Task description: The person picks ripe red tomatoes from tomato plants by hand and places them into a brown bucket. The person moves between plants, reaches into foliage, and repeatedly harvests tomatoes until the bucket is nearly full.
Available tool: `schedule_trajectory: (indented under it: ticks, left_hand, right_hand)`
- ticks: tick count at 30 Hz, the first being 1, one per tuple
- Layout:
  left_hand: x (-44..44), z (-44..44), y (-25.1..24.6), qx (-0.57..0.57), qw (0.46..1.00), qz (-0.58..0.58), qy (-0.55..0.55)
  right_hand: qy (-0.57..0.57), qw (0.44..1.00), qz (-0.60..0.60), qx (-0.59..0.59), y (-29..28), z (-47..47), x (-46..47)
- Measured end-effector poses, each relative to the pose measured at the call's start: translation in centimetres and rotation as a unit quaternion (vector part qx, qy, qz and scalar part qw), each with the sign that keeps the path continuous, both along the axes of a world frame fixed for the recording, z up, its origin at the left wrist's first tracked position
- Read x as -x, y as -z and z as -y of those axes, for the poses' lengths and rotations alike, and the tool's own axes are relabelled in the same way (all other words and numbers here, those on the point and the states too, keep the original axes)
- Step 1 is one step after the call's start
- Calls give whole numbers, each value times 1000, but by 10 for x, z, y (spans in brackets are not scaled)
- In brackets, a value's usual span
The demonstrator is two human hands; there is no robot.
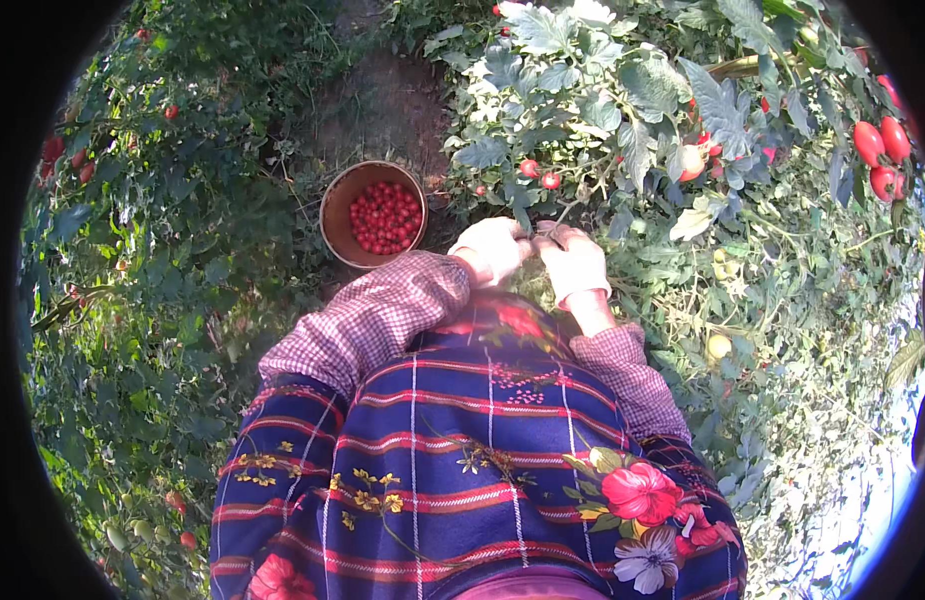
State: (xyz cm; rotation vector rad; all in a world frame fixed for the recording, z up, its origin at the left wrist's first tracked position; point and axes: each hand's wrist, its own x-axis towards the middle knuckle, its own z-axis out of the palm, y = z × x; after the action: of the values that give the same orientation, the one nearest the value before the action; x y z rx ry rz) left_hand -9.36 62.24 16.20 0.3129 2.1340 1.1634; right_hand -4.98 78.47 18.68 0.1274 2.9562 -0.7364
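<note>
My left hand [494,249] and my right hand [575,261], both in pale gloves, are close together at the lower edge of a tomato plant [575,97]. Their fingers are curled among leaves and thin stems, and bright light washes out the detail. Whether either hand grips a fruit or a stem is not clear. Just above them hang small red tomatoes [540,174]. To the left of my left hand stands a round bucket [335,217], partly filled with small red tomatoes [386,218].
Dense tomato foliage [155,247] lines the left side, with scattered red and green fruit. A strip of bare soil [387,105] runs away beyond the bucket. Larger red tomatoes [881,146] hang at the far right, and a pale green tomato [718,346] sits lower down.
</note>
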Motion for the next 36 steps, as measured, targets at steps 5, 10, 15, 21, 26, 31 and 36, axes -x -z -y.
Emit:
schedule_trajectory:
  ticks: [5,10,15,21,26,31,36]
  left_hand:
    - [-8,13,7,-92,993,51,-46]
    - [-20,18,-1,-197,964,170,-61]
    - [-22,20,0,-208,949,211,-105]
    - [-22,23,22,-37,996,63,-59]
    - [11,53,30,-92,941,155,-287]
    - [32,44,24,-56,961,-176,-205]
    - [39,24,24,-25,974,-204,-94]
  right_hand:
    - [260,908,202,259,33,-52,16]
    - [259,895,143,335,87,-71,81]
    - [229,895,129,360,111,-44,125]
    - [121,905,246,325,96,-19,129]
    - [43,875,235,421,70,-7,120]
    - [35,856,272,438,45,-7,106]
    - [32,841,321,435,30,-16,89]
